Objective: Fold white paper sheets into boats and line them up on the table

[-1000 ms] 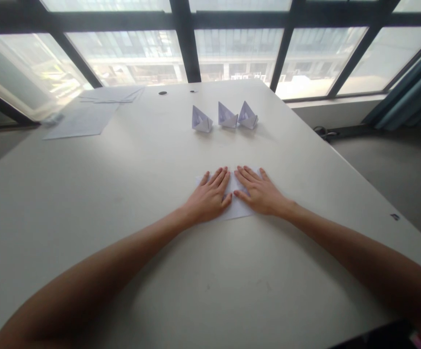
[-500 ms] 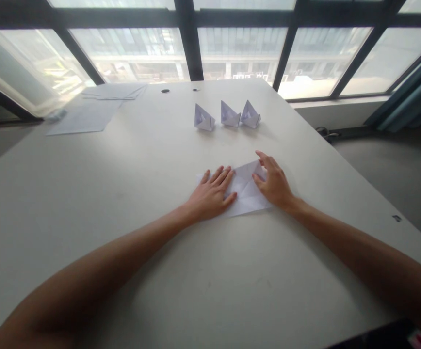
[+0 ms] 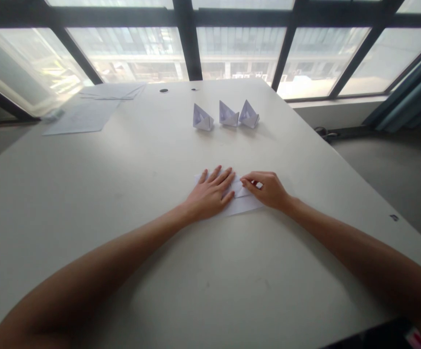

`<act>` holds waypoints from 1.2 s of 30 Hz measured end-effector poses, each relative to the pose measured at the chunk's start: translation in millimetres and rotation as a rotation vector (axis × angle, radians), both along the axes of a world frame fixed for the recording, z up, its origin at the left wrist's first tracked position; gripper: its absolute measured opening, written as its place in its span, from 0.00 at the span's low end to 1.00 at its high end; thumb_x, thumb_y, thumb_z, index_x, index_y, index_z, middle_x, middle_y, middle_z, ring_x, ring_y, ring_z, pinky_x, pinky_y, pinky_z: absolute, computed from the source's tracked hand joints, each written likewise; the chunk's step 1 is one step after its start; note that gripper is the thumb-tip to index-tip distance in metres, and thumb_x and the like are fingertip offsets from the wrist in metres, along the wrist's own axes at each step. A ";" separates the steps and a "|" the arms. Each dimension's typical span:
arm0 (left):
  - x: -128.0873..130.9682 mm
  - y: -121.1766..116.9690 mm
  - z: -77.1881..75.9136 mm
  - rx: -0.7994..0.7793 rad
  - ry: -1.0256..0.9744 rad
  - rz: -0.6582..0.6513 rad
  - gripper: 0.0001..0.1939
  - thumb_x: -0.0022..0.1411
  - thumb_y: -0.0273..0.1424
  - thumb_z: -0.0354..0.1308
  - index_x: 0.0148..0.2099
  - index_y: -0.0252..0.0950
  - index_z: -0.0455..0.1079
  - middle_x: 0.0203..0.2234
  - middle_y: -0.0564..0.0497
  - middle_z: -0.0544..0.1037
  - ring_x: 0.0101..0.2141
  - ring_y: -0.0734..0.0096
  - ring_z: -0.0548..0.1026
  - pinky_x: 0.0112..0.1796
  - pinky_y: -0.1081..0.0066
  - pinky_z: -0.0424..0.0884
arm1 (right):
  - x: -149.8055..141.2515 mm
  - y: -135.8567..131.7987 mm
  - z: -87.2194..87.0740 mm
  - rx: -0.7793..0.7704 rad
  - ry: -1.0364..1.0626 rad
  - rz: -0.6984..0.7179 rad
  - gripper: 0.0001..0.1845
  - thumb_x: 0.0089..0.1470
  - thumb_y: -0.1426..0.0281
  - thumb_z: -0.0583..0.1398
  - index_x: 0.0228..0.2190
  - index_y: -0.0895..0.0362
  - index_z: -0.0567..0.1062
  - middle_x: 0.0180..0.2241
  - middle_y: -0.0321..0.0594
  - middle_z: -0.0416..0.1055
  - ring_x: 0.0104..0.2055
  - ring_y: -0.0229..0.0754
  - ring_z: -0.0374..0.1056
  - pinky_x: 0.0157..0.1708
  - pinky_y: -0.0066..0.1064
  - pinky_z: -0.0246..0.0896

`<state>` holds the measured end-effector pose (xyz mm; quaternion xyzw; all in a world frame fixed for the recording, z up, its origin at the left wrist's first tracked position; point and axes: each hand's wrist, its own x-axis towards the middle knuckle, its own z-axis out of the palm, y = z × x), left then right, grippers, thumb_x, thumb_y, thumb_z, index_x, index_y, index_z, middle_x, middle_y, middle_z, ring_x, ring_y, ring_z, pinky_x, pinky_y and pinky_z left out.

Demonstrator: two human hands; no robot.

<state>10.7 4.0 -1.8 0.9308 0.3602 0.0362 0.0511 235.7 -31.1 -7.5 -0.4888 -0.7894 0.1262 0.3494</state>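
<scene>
While the left hand [image 3: 212,195] lies flat with its fingers spread, the right hand [image 3: 242,181] bends its fingers in and brings the thumb and fingertip together. They seem to pinch a bit of the paper [image 3: 245,204], but the fingers hide just how much they hold.

The step in hand looks like making a fold, with the left hand keeping the paper down and the right hand working a flap. I think the next move calls for lining up the flap and pressing the fold flat, with the left hand kept firm so the paper does not slip.

The paper is on the table [image 3: 181,291], under the left hand and the tips of the right. A crease shows in the gap between the hands, and one edge peeks out on the near side of both. The left hand covers a lot of it, so I cannot see all the folds.

Past the hands, three boats [image 3: 228,116] stand in a row. More sheets [image 3: 81,118] lie far off, beyond the left hand and to its left.
</scene>
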 end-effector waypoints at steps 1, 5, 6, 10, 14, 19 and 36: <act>-0.4 0.4 0.3 -0.002 0.004 -0.004 0.34 0.73 0.48 0.35 0.74 0.40 0.42 0.72 0.51 0.45 0.71 0.54 0.40 0.66 0.45 0.41 | -0.3 0.6 0.0 0.001 -0.016 0.017 0.16 0.65 0.64 0.54 0.42 0.54 0.81 0.38 0.41 0.81 0.39 0.44 0.76 0.45 0.35 0.69; -3.2 1.8 2.3 0.002 0.010 -0.032 0.35 0.73 0.49 0.36 0.75 0.40 0.41 0.72 0.51 0.45 0.71 0.56 0.41 0.67 0.48 0.41 | -2.5 1.4 0.6 -0.001 -0.134 0.170 0.26 0.62 0.70 0.55 0.60 0.52 0.69 0.60 0.43 0.69 0.63 0.46 0.63 0.62 0.43 0.58; -3.8 1.9 2.9 0.005 0.011 -0.034 0.35 0.73 0.49 0.36 0.75 0.40 0.41 0.72 0.51 0.45 0.71 0.56 0.41 0.67 0.49 0.41 | -3.1 1.5 0.6 -0.009 -0.174 0.192 0.29 0.61 0.71 0.54 0.63 0.53 0.65 0.64 0.44 0.64 0.66 0.46 0.58 0.65 0.45 0.53; -3.9 1.7 5.7 0.004 0.001 -0.016 0.37 0.72 0.49 0.38 0.75 0.36 0.40 0.72 0.48 0.46 0.71 0.55 0.41 0.67 0.49 0.41 | -4.6 2.6 -1.2 -0.067 -0.293 0.158 0.34 0.63 0.70 0.52 0.68 0.55 0.53 0.69 0.45 0.53 0.71 0.48 0.47 0.68 0.52 0.43; 0.3 1.8 6.0 -0.014 -0.057 0.002 0.36 0.71 0.48 0.42 0.74 0.34 0.45 0.71 0.46 0.50 0.71 0.55 0.42 0.67 0.51 0.43 | -5.0 4.4 -3.0 -0.098 -0.345 0.150 0.35 0.65 0.67 0.51 0.69 0.55 0.48 0.70 0.45 0.49 0.72 0.49 0.42 0.68 0.55 0.41; 3.3 1.4 0.3 -0.008 -0.101 -0.003 0.37 0.72 0.46 0.41 0.73 0.29 0.43 0.71 0.43 0.49 0.71 0.60 0.41 0.67 0.57 0.45 | -6.7 3.1 -1.9 -0.068 -0.414 0.235 0.36 0.67 0.63 0.50 0.70 0.54 0.43 0.72 0.46 0.39 0.74 0.49 0.34 0.69 0.54 0.38; -13.9 24.1 -1.0 -0.005 0.028 0.027 0.41 0.72 0.51 0.36 0.74 0.26 0.37 0.72 0.41 0.44 0.71 0.59 0.40 0.67 0.59 0.42 | 3.4 0.3 5.3 -0.110 -0.444 0.401 0.38 0.66 0.52 0.50 0.68 0.58 0.52 0.70 0.51 0.44 0.73 0.50 0.39 0.69 0.56 0.30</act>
